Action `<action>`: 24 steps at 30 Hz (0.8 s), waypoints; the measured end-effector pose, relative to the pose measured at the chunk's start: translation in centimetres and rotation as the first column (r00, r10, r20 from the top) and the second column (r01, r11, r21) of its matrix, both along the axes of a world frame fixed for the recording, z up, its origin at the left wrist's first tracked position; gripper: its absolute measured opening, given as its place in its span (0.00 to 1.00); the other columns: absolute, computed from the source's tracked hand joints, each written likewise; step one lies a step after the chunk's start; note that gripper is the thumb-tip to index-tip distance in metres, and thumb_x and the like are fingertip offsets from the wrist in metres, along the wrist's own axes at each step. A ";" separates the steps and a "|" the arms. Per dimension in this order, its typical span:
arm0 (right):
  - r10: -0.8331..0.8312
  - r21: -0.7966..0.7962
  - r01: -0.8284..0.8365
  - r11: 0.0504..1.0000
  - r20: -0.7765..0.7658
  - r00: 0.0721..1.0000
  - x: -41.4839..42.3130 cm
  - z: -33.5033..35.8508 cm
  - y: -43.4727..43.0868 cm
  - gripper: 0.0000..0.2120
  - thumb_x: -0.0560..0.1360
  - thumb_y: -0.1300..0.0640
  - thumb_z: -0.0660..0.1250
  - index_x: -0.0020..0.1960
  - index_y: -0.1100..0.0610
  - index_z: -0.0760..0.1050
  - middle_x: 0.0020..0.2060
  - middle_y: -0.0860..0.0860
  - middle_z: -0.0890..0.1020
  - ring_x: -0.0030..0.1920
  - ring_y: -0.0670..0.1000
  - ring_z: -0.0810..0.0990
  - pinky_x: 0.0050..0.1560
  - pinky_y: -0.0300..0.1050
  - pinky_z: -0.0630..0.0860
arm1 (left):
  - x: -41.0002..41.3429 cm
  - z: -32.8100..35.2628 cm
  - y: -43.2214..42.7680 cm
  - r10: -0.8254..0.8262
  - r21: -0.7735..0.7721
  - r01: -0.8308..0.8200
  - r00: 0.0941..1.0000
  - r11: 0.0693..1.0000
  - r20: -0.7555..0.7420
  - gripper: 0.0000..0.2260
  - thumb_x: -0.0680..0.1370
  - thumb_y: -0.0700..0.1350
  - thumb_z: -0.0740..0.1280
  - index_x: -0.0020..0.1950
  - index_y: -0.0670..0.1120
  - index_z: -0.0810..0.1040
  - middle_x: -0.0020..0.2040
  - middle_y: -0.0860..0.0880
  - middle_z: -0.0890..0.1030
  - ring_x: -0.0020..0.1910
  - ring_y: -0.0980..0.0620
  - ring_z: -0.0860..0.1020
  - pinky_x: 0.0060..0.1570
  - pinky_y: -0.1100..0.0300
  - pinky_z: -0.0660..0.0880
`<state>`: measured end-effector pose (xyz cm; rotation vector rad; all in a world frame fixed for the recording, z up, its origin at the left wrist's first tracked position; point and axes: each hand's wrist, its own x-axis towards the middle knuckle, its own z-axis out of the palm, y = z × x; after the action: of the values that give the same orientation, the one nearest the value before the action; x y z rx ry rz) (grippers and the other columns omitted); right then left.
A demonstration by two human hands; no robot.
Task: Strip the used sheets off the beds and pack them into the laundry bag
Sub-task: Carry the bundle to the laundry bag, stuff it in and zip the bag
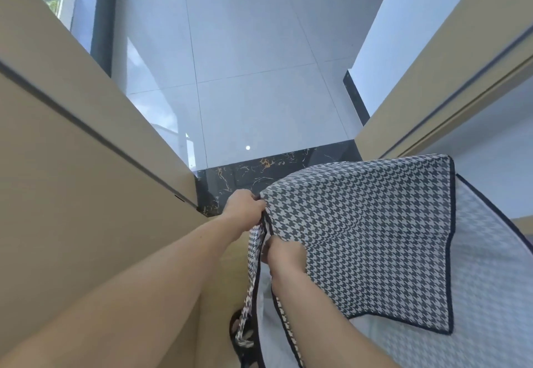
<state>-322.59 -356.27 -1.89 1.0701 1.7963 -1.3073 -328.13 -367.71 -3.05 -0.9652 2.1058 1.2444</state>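
Observation:
A houndstooth laundry bag [360, 237] in dark blue and white with dark trim hangs at the lower right, in front of me. My left hand [245, 209] grips the bag's edge at its upper left. Just below it, my right hand [285, 255] grips the bag's rim, and a houndstooth strap [253, 275] dangles between my forearms. The bag's pale inner side [490, 281] shows at the far right. White fabric [265, 318] shows in the bag's opening beneath my right forearm; I cannot tell what it is.
I stand in a doorway. A beige door [72, 165] is on the left and a beige door frame [447, 79] on the right. A black marble threshold [245, 174] lies ahead, with a glossy grey tiled floor [245, 64] beyond. My sandalled foot [242, 336] is below.

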 end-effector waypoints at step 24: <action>-0.071 0.158 0.084 0.984 -0.088 0.994 8.3 -0.1 8.8 0.14 0.77 0.63 0.65 0.32 0.57 0.71 0.24 0.49 0.70 0.25 0.49 0.65 0.27 0.41 0.61 | 6.2 2.0 3.0 0.137 0.025 -0.139 0.988 0.990 0.065 0.09 0.81 0.47 0.68 0.45 0.42 0.77 0.44 0.44 0.84 0.35 0.52 0.79 0.23 0.66 0.69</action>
<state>-314.27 -347.45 -2.04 1.2004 1.9671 -1.2851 -321.97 -364.68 -1.03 -1.1391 1.9953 1.2904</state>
